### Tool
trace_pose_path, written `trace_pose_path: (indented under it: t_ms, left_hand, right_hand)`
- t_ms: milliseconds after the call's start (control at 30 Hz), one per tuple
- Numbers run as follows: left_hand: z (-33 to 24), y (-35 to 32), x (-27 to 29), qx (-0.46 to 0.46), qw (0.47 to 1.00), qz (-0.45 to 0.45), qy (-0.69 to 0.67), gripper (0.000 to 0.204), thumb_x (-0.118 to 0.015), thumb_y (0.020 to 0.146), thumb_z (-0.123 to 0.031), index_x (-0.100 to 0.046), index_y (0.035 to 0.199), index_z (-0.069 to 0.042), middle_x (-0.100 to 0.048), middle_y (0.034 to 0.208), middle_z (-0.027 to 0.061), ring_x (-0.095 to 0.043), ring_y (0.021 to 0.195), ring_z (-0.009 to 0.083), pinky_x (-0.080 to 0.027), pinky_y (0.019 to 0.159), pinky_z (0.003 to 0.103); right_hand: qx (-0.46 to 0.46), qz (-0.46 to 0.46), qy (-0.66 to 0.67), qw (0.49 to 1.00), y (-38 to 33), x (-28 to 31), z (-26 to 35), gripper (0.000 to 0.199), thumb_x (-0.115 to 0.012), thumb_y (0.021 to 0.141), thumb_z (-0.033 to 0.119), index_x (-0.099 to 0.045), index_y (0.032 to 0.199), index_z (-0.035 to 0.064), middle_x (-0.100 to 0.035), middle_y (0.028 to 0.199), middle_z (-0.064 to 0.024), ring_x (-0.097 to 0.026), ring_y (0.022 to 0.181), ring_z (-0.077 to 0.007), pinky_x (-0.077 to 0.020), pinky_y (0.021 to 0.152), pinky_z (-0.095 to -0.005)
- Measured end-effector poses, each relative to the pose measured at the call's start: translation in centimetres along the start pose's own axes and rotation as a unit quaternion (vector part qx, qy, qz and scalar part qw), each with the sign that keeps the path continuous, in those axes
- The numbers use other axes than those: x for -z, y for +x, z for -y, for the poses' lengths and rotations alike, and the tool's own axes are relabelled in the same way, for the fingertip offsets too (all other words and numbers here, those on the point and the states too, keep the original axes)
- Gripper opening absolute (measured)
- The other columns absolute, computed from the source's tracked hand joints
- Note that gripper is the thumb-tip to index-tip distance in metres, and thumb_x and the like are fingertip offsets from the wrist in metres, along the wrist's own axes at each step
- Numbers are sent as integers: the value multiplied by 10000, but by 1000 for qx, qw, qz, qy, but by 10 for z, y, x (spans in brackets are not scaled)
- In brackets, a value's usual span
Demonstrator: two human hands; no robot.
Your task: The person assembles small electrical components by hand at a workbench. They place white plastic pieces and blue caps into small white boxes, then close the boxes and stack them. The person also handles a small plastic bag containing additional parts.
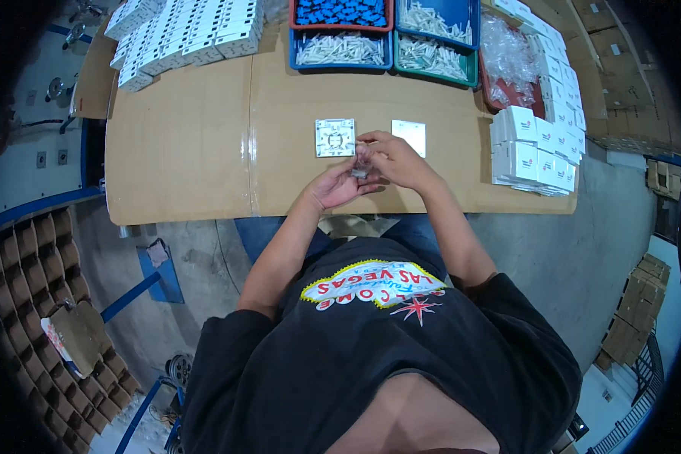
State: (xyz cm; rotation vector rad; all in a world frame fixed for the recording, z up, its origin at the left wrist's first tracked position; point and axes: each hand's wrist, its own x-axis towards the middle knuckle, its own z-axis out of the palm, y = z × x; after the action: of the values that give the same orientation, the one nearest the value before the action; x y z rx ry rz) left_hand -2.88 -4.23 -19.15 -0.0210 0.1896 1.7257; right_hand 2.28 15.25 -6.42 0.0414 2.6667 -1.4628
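Plastic bag (pixel 362 165) pinched between left hand (pixel 339 185) and right hand (pixel 396 160).

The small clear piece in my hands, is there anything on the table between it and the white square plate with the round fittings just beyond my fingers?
Nothing visible. The small clear piece sits between the left hand and right hand, and only bare tabletop separates them from the white square plate.
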Motion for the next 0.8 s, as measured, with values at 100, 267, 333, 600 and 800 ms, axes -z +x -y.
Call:
trace_pose_path:
  t_ms: [100,267,333,600,800]
  left_hand:
    - [-3,3,-2,22,1000,15,-10,531,-540,1058,-384,-502,1459,-38,-615,1355,142,-601,1221,296,-403,1150,509]
    - [-8,4,-10,55,998,1,17,563,-550,1051,-411,-496,1468,-36,-620,1346,105,-601,1207,271,-422,1136,470]
    - [-9,6,-12,66,997,-2,29,568,-558,1045,-424,-504,1459,-38,-613,1360,101,-594,1210,270,-424,1135,465]
    - [-8,4,-8,67,997,1,24,587,-540,1056,-417,-457,1491,-31,-605,1374,109,-596,1212,269,-410,1152,470]
    - [-9,3,-10,77,997,-6,30,591,-551,1050,-421,-460,1488,-35,-610,1367,97,-596,1214,260,-407,1154,463]
  right_hand:
    - [-24,-117,-38,992,20,29,-12,263,-675,964,284,-753,1068,55,-743,1046,-156,-720,928,-306,-549,828,-390]
    - [-124,-324,-166,923,73,107,-84,226,-693,929,285,-743,1073,118,-752,996,-129,-725,876,-318,-557,768,-434]
    - [-138,-360,-224,895,88,131,-107,220,-683,923,263,-738,1092,133,-742,1028,-127,-717,923,-328,-559,785,-454]
    - [-139,-347,-356,857,114,148,-155,193,-671,898,241,-723,1048,132,-672,1046,-115,-681,963,-360,-554,791,-506]
    - [-134,-337,-367,857,111,147,-149,175,-669,894,222,-730,1038,143,-662,1078,-94,-681,981,-350,-553,781,-513]
